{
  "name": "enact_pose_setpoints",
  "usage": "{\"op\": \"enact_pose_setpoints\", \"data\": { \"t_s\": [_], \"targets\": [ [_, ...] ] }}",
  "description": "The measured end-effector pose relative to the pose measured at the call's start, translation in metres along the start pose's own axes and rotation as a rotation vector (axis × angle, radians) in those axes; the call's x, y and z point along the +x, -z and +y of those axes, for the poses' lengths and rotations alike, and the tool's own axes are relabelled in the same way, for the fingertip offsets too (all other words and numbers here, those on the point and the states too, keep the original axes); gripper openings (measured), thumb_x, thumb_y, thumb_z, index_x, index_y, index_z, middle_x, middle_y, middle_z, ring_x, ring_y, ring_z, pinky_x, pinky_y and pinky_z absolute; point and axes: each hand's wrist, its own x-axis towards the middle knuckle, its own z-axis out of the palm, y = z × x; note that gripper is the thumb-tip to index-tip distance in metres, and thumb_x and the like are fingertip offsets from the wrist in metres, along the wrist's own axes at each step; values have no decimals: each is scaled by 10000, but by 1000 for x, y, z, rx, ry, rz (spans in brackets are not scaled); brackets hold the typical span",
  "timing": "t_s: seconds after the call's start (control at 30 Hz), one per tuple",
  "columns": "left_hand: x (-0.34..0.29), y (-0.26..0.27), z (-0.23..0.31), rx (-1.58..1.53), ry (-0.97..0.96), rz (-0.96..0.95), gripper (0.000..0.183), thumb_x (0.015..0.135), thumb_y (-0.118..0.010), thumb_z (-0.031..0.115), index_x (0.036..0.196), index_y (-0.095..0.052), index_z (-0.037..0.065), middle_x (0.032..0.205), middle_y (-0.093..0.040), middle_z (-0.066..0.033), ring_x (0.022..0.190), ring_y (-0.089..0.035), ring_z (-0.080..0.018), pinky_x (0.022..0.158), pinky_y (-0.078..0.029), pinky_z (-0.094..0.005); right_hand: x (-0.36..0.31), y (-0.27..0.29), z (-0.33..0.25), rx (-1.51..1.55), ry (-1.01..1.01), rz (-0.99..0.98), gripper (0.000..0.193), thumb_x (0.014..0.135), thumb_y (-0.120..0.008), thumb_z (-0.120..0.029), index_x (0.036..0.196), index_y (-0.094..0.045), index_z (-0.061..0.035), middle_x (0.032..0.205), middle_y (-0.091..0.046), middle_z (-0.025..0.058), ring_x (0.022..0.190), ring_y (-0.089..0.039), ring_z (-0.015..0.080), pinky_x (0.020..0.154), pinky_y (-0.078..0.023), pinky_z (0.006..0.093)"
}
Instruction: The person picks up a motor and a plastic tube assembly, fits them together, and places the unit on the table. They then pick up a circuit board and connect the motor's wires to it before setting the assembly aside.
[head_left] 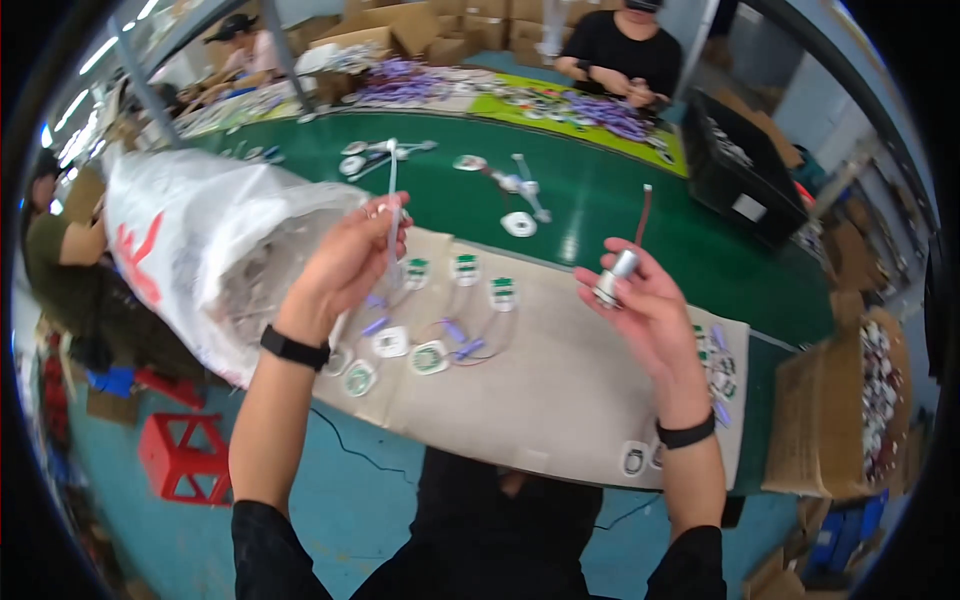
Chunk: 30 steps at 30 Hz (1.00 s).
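My left hand [348, 255] is closed in a pinch on a long, thin, pale strip [393, 178] that stands nearly upright, with a small knob-like upper end. In my right hand [655, 318], palm up, the thumb and fingers hold a small silver motor [625, 263] with a thin red wire sticking up from it. Between and below the hands, a beige cardboard sheet [540, 400] bears several white-rimmed green circuit boards [503, 292], wired to small purple cylinders [467, 349]. More such pieces [720, 360] lie beside my right wrist.
A large white plastic bag [180, 220] lies open-mouthed at the left. Loose white parts [518, 185] are on the green table [600, 190]. A black crate [740, 165] and a cardboard box [815, 420] of small parts stand at right. A red stool [185, 455] is lower left; co-workers sit beyond.
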Motion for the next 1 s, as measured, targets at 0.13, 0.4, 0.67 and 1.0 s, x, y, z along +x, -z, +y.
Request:
{"op": "enact_pose_setpoints", "data": {
  "t_s": [0.13, 0.4, 0.67, 1.0],
  "targets": [
    [0, -110, -58, 3, 70, 16, 308, 1012, -560, 173, 1265, -487, 14, 1031, -620, -96, 758, -604, -120, 709, -537, -245, 1, 31, 7, 287, -20, 107, 323, 957, -573, -8, 1268, -490, 19, 1268, -565, 181, 1283, -521, 397, 1081, -482, 465],
    [25, -190, -158, 51, 84, -208, 472, 912, -694, 83, 1331, -482, 32, 920, -689, -28, 662, -538, -57, 539, -405, -209, -8, 71, -1, 269, 88, 305, 293, 986, -542, -20, 1265, -456, 8, 1233, -562, 184, 1287, -510, 407, 1130, -432, 485],
    [13, -198, -154, 157, 165, -238, 400, 879, -755, 136, 1234, -590, 56, 810, -689, 15, 596, -514, -26, 537, -380, -180, -22, 79, 7, 219, 142, 269, 326, 989, -565, -71, 1289, -449, -14, 1219, -584, 171, 1277, -521, 418, 1114, -434, 513],
    [2, -187, -159, 113, 116, -231, 267, 877, -756, 114, 1116, -640, 92, 897, -736, 6, 612, -512, -5, 534, -366, -170, -28, 62, 20, 154, 122, 205, 318, 990, -565, -79, 1286, -459, -34, 1199, -621, 142, 1250, -559, 392, 1055, -489, 455]
  ]
}}
